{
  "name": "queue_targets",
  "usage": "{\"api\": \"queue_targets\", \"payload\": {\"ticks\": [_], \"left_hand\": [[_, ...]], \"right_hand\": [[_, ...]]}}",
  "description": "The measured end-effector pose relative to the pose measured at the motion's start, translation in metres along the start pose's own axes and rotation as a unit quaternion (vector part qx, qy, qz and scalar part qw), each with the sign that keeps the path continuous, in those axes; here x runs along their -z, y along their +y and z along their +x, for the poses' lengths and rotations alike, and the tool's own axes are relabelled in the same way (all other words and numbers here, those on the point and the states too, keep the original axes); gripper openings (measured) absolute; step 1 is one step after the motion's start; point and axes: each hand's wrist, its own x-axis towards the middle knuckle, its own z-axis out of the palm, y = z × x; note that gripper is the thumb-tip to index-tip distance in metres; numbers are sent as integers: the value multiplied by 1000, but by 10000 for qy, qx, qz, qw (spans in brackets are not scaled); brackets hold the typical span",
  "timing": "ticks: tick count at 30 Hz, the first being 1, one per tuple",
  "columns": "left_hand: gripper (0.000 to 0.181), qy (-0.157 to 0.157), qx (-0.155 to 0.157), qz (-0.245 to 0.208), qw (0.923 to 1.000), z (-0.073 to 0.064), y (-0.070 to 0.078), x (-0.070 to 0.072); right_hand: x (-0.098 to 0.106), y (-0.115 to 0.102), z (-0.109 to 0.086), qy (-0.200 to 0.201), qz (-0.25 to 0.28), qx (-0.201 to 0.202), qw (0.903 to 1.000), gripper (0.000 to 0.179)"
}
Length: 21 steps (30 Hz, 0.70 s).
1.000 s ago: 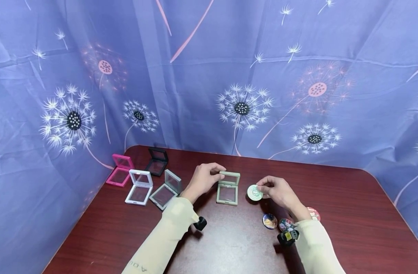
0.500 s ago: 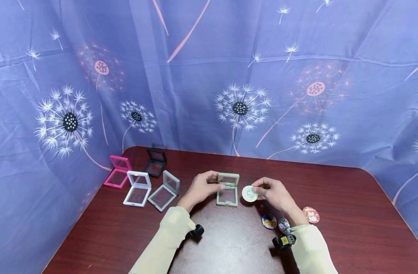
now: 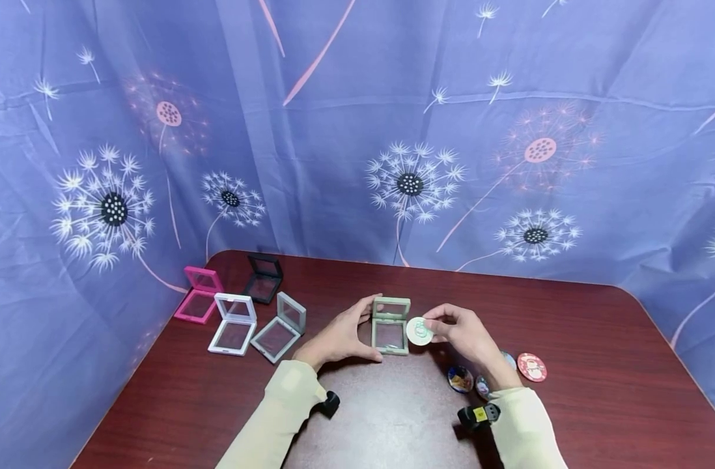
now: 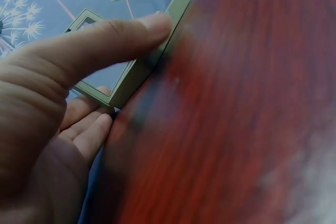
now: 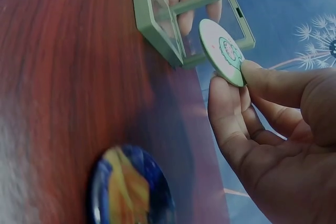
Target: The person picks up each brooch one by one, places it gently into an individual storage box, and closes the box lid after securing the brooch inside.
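A light-green hinged display frame [image 3: 391, 334] stands on the table with its lid raised and a clear film window in each half. My left hand [image 3: 344, 333] spreads around its left side. The thumb lies across the front corner in the left wrist view, and the other fingers extend at the side and behind the lid. My right hand [image 3: 464, 331] pinches a round white badge [image 5: 223, 52] with a green rim and a small green print between thumb and fingers. The badge is tilted, just right of the frame and overlapping its edge in the head view.
To the left stand more open frames: pink [image 3: 196, 305], white [image 3: 231, 334], black [image 3: 262, 286] and grey [image 3: 277, 337]. A blue-and-yellow badge [image 3: 460, 379] and a red badge [image 3: 532, 367] lie near my right forearm, which partly covers others. A blue dandelion curtain [image 3: 334, 163] hangs behind the table.
My right hand has carried the white badge leftward up to the green frame. My left thumb has shifted from the hinge side down to the front corner of the frame.
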Motion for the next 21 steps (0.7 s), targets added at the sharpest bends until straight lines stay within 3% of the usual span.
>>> {"api": "queue_targets", "payload": {"ticks": [14,21], "left_hand": [[112,304,443,173,9984,0,-1,-5],[111,327,388,31,9987,0,-2,-3]], "right_hand": [[-15,4,3,64,395,-170,9991,17],[-23,5,3,138,596,-277,9977,17]]}}
